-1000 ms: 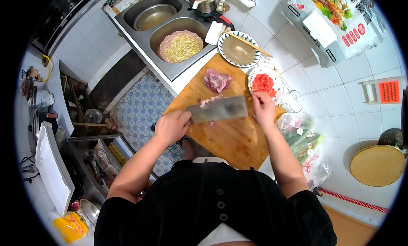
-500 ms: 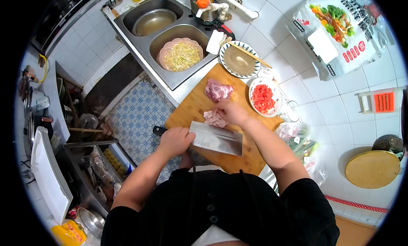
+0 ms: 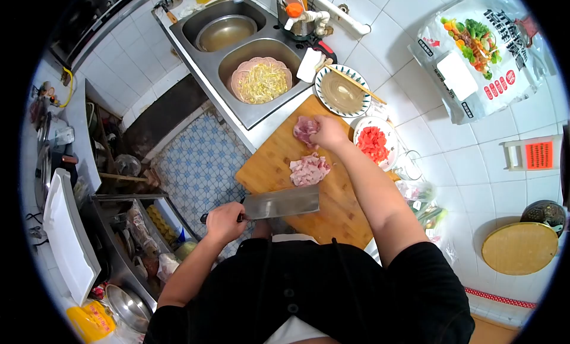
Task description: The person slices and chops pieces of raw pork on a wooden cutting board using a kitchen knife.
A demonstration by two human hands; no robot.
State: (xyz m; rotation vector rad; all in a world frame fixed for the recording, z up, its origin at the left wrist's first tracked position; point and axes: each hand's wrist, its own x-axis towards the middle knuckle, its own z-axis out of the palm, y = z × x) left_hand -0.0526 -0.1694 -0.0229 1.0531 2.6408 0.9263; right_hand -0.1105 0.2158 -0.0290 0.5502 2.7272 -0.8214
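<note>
My left hand (image 3: 225, 222) is closed round the black handle of a cleaver (image 3: 282, 203), whose wide blade lies level over the near left part of the wooden cutting board (image 3: 338, 216). Farther up the board, my right hand (image 3: 330, 133) grips the right side of a raw meat chunk (image 3: 305, 129); its fingertips are partly hidden. Between the chunk and the blade sits a small pile of sliced meat (image 3: 309, 169). Chopped red pieces (image 3: 373, 144) fill a white bowl (image 3: 390, 160) beside my right forearm.
A double sink (image 3: 249, 113) holds a pink basket of bean sprouts (image 3: 262, 83) and a metal basin (image 3: 226, 33). Chopsticks rest across a patterned plate (image 3: 341, 91) behind the board. Bagged green vegetables (image 3: 428, 212) lie right of the board.
My right hand has gone from the sliced meat to the larger chunk and taken hold of it. The cleaver has shifted left, its blade turned nearly level.
</note>
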